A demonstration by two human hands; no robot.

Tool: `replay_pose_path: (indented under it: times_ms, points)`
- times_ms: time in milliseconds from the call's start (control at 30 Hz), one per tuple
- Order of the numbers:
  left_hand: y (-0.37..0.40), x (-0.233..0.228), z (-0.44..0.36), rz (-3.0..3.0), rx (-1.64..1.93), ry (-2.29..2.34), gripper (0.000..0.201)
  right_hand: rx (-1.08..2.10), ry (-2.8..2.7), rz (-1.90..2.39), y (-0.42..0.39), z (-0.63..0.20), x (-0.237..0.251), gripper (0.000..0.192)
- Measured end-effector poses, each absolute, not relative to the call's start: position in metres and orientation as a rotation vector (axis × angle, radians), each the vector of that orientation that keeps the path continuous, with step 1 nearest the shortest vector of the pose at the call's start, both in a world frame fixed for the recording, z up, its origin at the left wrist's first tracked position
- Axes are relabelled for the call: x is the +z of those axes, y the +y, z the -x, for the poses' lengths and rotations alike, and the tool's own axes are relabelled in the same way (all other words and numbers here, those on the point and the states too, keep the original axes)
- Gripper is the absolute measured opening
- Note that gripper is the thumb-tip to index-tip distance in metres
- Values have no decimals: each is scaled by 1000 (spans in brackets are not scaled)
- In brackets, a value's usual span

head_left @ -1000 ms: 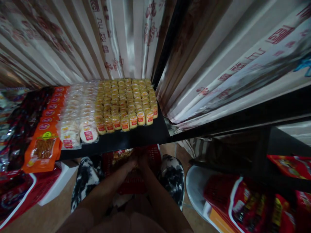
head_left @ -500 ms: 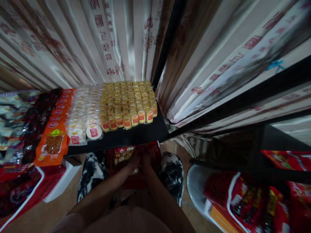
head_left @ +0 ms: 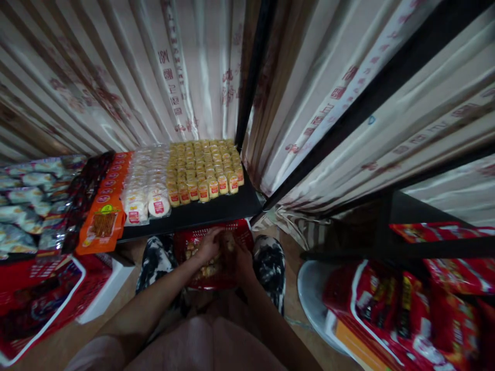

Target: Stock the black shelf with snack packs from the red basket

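Between my knees, a red plastic basket (head_left: 244,226) holds several small wrapped snack packets (head_left: 209,269). Over its middle, my left hand (head_left: 209,246) has its fingers closed at the left side of a brownish packet (head_left: 228,241). My right hand (head_left: 243,259) grips that same packet from the right. Dim light and blur hide the fingertips and the packet's exact kind. Rows of small yellow wrapped cakes (head_left: 204,170) stand on the black shelf (head_left: 209,212) just beyond the basket.
White round packaged cakes (head_left: 158,203), orange snack bags (head_left: 102,224) and dark packets (head_left: 75,206) line the shelf leftward. A red basket (head_left: 79,268) sits at lower left. Red bags (head_left: 413,309) and a grey tub (head_left: 309,288) are at right. Curtains (head_left: 193,77) hang behind.
My hands were close together over the basket and have moved slightly apart, with the brownish packet now visible between them. More of the basket's contents shows. The view has shifted a little.
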State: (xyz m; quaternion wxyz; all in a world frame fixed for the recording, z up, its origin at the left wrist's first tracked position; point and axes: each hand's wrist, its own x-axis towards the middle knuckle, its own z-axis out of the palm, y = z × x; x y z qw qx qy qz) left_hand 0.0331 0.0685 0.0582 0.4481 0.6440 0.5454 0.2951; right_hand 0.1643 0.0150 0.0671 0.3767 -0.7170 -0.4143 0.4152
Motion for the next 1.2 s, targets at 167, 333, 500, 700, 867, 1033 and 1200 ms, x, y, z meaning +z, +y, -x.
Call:
replay_pose_path:
  times_ms: [167,333,500,700,867,1033,1200]
  points:
    - [64,79,-37,-1677,804,1211,53,1234,-817,1655,9,-169,87,30]
    - [61,100,-42,-1618,817,1220,42,1381,-436,1434,9,-174,99,29]
    - [62,116,-46,-1269,884,1215,31,1428,-331,1250,8,-176,106,31]
    - [69,146,-54,-952,892,1201,32,1399,-418,1173,4,-176,110,43]
    - [73,167,-59,-831,881,1192,22,1219,-624,1199,10,-181,110,46]
    - [81,172,-58,-806,914,1238,16,986,-886,1258,20,-188,108,41]
    - [82,172,-58,-771,932,1203,19,932,-848,1260,36,-189,119,54]
